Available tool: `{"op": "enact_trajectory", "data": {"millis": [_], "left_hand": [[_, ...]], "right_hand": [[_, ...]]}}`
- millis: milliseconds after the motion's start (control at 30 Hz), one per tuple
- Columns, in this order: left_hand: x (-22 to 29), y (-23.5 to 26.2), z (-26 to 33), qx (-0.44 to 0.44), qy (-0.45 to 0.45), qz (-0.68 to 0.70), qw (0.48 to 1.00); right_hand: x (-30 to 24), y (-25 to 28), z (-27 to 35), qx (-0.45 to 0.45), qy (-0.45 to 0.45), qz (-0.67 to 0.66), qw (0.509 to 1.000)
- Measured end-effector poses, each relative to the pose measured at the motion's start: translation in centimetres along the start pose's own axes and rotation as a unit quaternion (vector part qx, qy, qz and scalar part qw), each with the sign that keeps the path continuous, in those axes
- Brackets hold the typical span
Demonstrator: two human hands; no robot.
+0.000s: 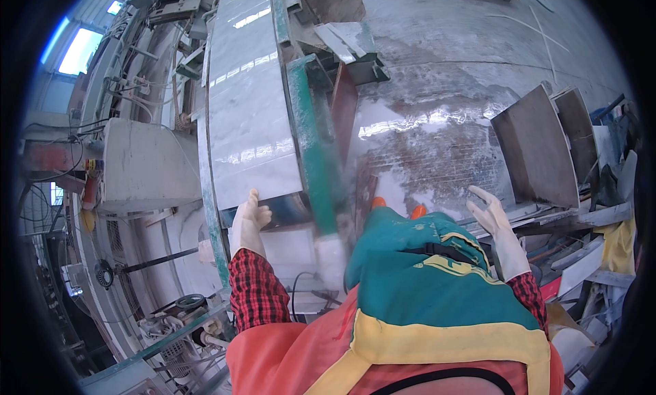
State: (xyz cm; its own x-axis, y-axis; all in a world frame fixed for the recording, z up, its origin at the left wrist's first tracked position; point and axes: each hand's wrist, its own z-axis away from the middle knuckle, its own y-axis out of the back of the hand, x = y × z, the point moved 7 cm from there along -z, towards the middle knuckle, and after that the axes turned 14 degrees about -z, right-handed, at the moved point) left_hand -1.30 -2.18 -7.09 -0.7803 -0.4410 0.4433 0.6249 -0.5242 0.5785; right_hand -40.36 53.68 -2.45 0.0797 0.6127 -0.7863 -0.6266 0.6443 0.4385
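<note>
My left hand (250, 221), in a white glove with a red checked sleeve, rests on the near edge of a long polished white stone slab (249, 108) that lies on a green metal machine frame (311, 142). My right hand (495, 224), also gloved, hangs free in the air on the right with fingers spread and holds nothing. A green and yellow apron (424, 279) covers my front. Two orange boot tips (396, 207) show above it.
Wet grey concrete floor (437, 87) spreads ahead. Dark stone slabs (540, 149) lean at the right beside a pile of offcuts. A white stone block (147, 166) and machinery with cables stand at the left. A brown panel (344, 108) stands on edge beside the frame.
</note>
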Motion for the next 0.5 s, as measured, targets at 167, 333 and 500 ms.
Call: {"op": "enact_trajectory", "data": {"millis": [167, 333, 500], "left_hand": [[4.0, 1.1, 3.7, 0.044, -0.006, -0.263, 0.964], [7.1, -1.6, 5.8, -0.01, -0.147, -0.25, 0.957], [7.5, -10.3, 8.6, -0.242, -0.197, -0.265, 0.912]], "right_hand": [[8.5, 7.5, 2.7, 0.114, 0.001, -0.041, 0.993], [10.3, 20.3, 11.5, 0.374, 0.019, 0.15, 0.915], [19.6, 30.1, 21.0, 0.508, -0.122, 0.326, 0.788]]}}
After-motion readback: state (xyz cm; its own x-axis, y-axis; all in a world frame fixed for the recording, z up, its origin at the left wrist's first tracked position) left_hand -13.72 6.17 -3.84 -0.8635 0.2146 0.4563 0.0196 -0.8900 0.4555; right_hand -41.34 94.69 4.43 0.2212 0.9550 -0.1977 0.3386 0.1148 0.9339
